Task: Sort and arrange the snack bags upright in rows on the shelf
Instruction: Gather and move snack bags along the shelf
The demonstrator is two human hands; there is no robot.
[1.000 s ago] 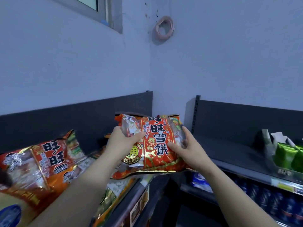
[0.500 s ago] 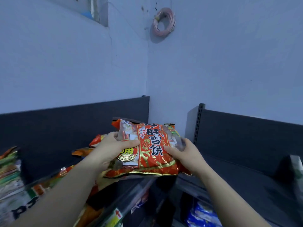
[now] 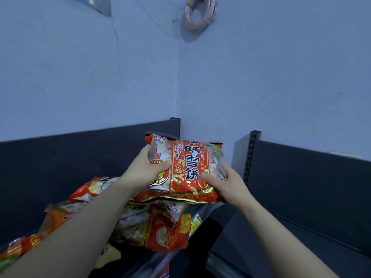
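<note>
Both hands grip one red and gold snack bag (image 3: 188, 169) at the centre of the frame, in front of the corner where two dark shelf back panels meet. The left hand (image 3: 143, 171) clamps the bag's left edge, thumb across the front face and fingers behind it. The right hand (image 3: 224, 182) clamps the lower right edge in like manner, thumb on the front. The bag is tilted, its printed face turned up toward the camera, its top edge toward the wall.

Directly below it, in the lower centre of the frame, a pile of similar bags (image 3: 160, 227) lies flat and overlapping on the left shelf (image 3: 202, 215), some hanging over its front edge. Whether the held bag touches the pile cannot be told. The right shelf (image 3: 301, 237) occupies the lower right. A coil of pale cable (image 3: 200, 13) hangs on the wall at the top centre.
</note>
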